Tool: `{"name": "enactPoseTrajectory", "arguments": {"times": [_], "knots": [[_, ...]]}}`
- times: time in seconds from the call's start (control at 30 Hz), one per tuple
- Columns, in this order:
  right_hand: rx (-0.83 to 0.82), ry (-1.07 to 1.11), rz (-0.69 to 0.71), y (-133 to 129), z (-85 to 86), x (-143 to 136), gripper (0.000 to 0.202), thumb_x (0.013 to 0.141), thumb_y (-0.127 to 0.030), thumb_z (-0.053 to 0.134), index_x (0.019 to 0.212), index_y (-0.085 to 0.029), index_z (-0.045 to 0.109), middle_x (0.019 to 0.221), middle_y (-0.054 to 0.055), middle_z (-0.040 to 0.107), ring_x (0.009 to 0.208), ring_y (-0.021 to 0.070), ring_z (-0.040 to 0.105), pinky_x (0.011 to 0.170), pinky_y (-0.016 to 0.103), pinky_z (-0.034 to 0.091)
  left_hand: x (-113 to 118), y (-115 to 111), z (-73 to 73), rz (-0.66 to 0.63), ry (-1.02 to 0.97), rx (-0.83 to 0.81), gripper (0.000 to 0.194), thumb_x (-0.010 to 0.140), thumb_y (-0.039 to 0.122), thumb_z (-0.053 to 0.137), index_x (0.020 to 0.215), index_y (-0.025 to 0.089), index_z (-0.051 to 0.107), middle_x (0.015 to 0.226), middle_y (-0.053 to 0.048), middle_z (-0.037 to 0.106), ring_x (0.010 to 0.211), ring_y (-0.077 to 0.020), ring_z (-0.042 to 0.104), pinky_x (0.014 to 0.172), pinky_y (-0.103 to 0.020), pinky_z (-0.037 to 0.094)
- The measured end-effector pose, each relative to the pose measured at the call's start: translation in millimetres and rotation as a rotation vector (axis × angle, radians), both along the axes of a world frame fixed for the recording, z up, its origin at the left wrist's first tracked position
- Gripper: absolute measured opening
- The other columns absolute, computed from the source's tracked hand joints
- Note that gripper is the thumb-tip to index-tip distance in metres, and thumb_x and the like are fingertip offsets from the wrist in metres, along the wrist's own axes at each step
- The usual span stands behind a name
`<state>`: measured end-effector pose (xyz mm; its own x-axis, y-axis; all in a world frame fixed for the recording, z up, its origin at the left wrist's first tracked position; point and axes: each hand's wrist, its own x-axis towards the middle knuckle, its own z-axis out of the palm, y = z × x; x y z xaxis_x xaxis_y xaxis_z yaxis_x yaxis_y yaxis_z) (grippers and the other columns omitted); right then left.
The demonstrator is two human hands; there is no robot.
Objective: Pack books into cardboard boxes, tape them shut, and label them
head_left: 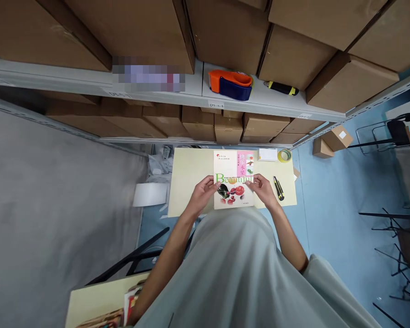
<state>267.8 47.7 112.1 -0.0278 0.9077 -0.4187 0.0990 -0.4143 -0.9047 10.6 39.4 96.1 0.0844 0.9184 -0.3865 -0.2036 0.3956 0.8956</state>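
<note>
A white book [233,166] with a pink strip, green "Beautiful" lettering and pictures of fruit is held upright to my view above a pale yellow table [187,168]. My left hand [204,193] grips its left edge, thumb on the cover. On the right edge, my right hand [262,187] pinches the book the same way. Both hands' other fingers are partly hidden behind it. To the right of my right hand lies a black and yellow utility knife [279,188]. A roll of tape [284,156] and a small white box [268,155] sit at the table's back right.
Shelves with cardboard boxes [228,36] span the top, holding an orange and blue tape dispenser [231,84] and another utility knife [281,88]. A second table [95,298] with books stands lower left. Black chairs [401,232] are at right.
</note>
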Motion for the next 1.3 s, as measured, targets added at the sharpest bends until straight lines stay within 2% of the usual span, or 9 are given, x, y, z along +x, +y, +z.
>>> {"name": "enactPoseTrajectory", "arguments": {"times": [0.13,0.27,0.37,0.67,0.8,0.97,1.13,1.3], "knots": [[0.06,-0.077,0.009,-8,10.7,-8,0.062,0.078,-0.079,0.081,0.101,-0.023,0.068,0.071,-0.005,0.054,0.06,0.0127,0.043,0.057,0.027,0.034,-5,-2,6.1,-0.024,0.03,0.05,0.056,0.077,0.07,0.091,0.099,0.022,0.075,0.104,-0.009,0.083,0.103,-0.027,0.076,0.096,-0.039,0.06],[0.12,-0.215,-0.02,-17,19.7,-14,0.051,0.085,-0.071,0.077,0.1,-0.023,0.07,0.083,-0.001,0.066,0.061,0.0121,0.045,0.06,0.028,0.039,-4,-11,6.8,0.023,0.041,0.057,0.056,0.078,0.071,0.09,0.098,0.022,0.073,0.107,-0.01,0.083,0.106,-0.0273,0.076,0.099,-0.04,0.06],[0.154,-0.262,-0.026,-23,24.1,-17,0.045,0.088,-0.065,0.076,0.1,-0.023,0.07,0.078,-0.003,0.063,0.062,0.0131,0.048,0.064,0.028,0.042,-3,-18,9.1,0.05,0.055,0.061,0.054,0.081,0.069,0.089,0.101,0.022,0.073,0.109,-0.011,0.083,0.108,-0.0276,0.076,0.1,-0.04,0.06],[0.135,-0.228,0.027,-31,28.9,-13,0.05,0.087,-0.07,0.075,0.104,-0.023,0.07,0.07,-0.005,0.055,0.064,0.0152,0.052,0.064,0.029,0.045,-3,-37,21.8,0.06,0.106,0.046,0.055,0.082,0.071,0.087,0.101,0.022,0.076,0.105,-0.009,0.083,0.104,-0.0271,0.075,0.096,-0.039,0.06],[0.088,-0.095,0.051,-35,33.6,-6,0.057,0.084,-0.078,0.077,0.1,-0.024,0.068,0.073,-0.002,0.059,0.071,0.0183,0.059,0.069,0.031,0.05,0,-45,25.9,0.087,0.095,0.006,0.055,0.081,0.072,0.087,0.098,0.021,0.079,0.104,-0.009,0.083,0.102,-0.0263,0.074,0.094,-0.037,0.059],[0.009,0.14,0.073,-38,43.0,6,0.06,0.075,-0.081,0.087,0.095,-0.026,0.071,0.095,0.005,0.076,0.092,0.0247,0.071,0.085,0.036,0.057,2,-57,29.9,0.082,-0.056,-0.082,0.055,0.078,0.068,0.092,0.101,0.02,0.081,0.106,-0.011,0.085,0.106,-0.0298,0.078,0.094,-0.038,0.062],[-0.096,0.255,0.076,-43,43.9,13,0.067,0.064,-0.083,0.094,0.088,-0.027,0.068,0.088,0.003,0.076,0.087,0.0245,0.071,0.082,0.036,0.058,5,-67,34.1,0.043,-0.166,-0.16,0.061,0.074,0.069,0.095,0.108,0.019,0.083,0.106,-0.013,0.086,0.111,-0.0354,0.08,0.095,-0.044,0.066],[-0.127,0.354,0.089,-45,38.1,18,0.064,0.065,-0.076,0.098,0.09,-0.027,0.067,0.088,0.001,0.076,0.087,0.023,0.072,0.081,0.034,0.056,7,-71,37.1,0.028,-0.194,-0.169,0.066,0.072,0.07,0.097,0.111,0.019,0.084,0.11,-0.015,0.087,0.117,-0.0396,0.08,0.101,-0.05,0.066]]}}
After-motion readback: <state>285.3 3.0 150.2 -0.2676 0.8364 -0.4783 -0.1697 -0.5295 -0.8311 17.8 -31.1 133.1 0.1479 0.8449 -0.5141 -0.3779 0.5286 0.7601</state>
